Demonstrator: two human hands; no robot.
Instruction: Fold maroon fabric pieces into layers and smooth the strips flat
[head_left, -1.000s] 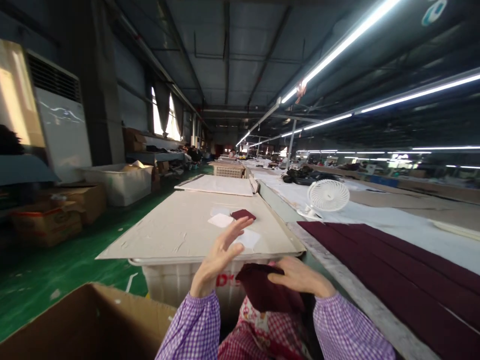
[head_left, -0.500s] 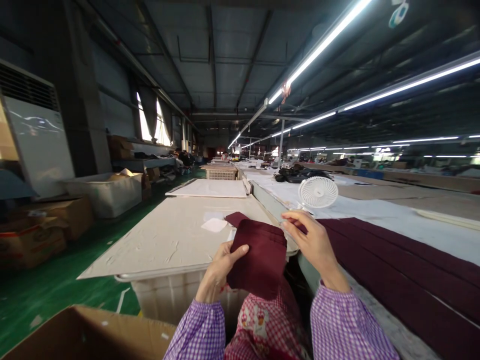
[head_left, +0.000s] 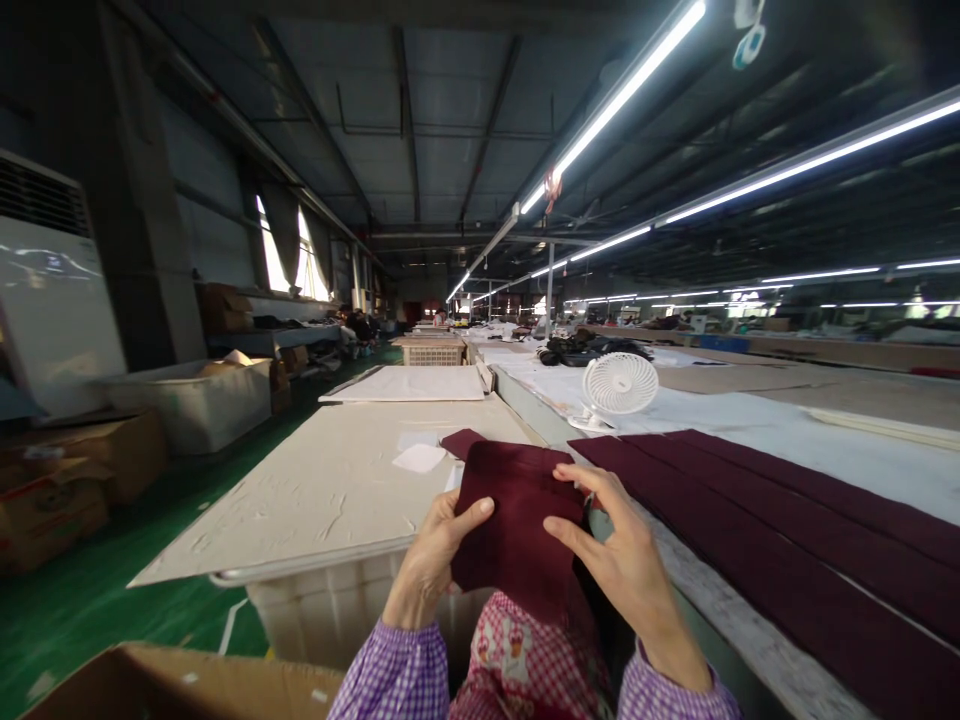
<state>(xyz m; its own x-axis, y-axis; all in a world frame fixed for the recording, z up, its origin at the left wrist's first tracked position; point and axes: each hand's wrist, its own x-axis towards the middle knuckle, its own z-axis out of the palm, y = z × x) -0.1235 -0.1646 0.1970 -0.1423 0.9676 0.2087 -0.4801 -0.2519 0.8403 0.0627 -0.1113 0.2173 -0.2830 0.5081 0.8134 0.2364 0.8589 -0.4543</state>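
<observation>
My left hand [head_left: 439, 545] grips a small stack of maroon fabric pieces [head_left: 517, 530] along its left edge, thumb on top and fingers hidden behind. The stack is held up above my lap. At its right side is my right hand [head_left: 611, 545], thumb and forefinger spread apart, their tips against the upper right part of the cloth. Behind the stack, another maroon fabric piece [head_left: 460, 442] lies on the beige board [head_left: 300, 490], beside a white paper-like piece [head_left: 420, 458].
Long maroon fabric strips [head_left: 750, 520] lie on the worktable to the right, near a small white fan [head_left: 621, 383]. A cardboard box [head_left: 225, 685] stands at lower left. Under the board is a pale plastic bin [head_left: 322, 600]. Dark bundled material [head_left: 592, 347] sits farther back.
My right hand has come down and left from above the cloth's corner to touch the stack, its fingers spreading. My left hand keeps its hold. The view has shifted slightly right.
</observation>
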